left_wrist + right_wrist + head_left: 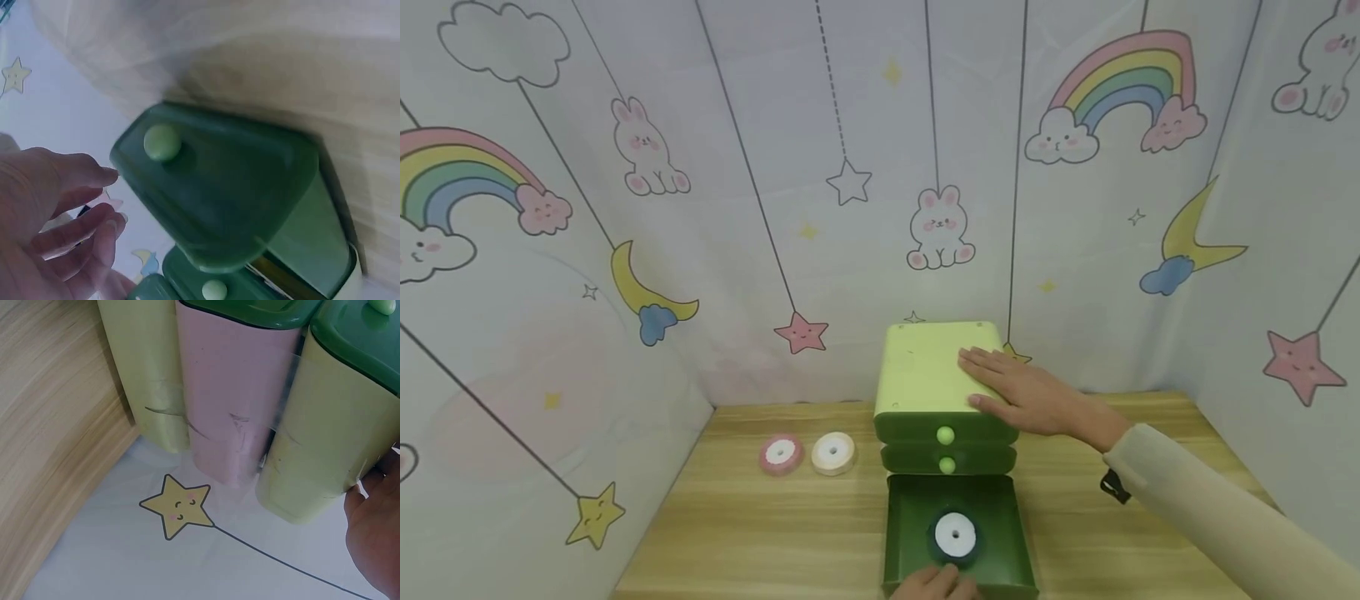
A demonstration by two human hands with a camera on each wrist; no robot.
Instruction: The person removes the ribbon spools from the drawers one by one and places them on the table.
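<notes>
A small drawer cabinet (936, 367) with a light-green top and dark-green drawer fronts stands on the table. Its bottom drawer (906, 533) is pulled out, and a dark ribbon roll (955, 535) with a white core lies inside. My right hand (1026, 396) rests flat on the cabinet's top, towards its right side. At the drawer's front edge is my left hand (936, 583), partly cut off by the frame. In the left wrist view the left hand's loosely bent fingers (103, 237) are beside the drawer front, off its round knob (162, 142).
Left of the cabinet lie a pink ribbon roll (781, 454) and a cream ribbon roll (833, 453). The two upper drawers (910, 427) are closed. A small black thing (1115, 486) shows by the right sleeve. Printed cloth walls (865, 275) surround the wooden table (760, 533).
</notes>
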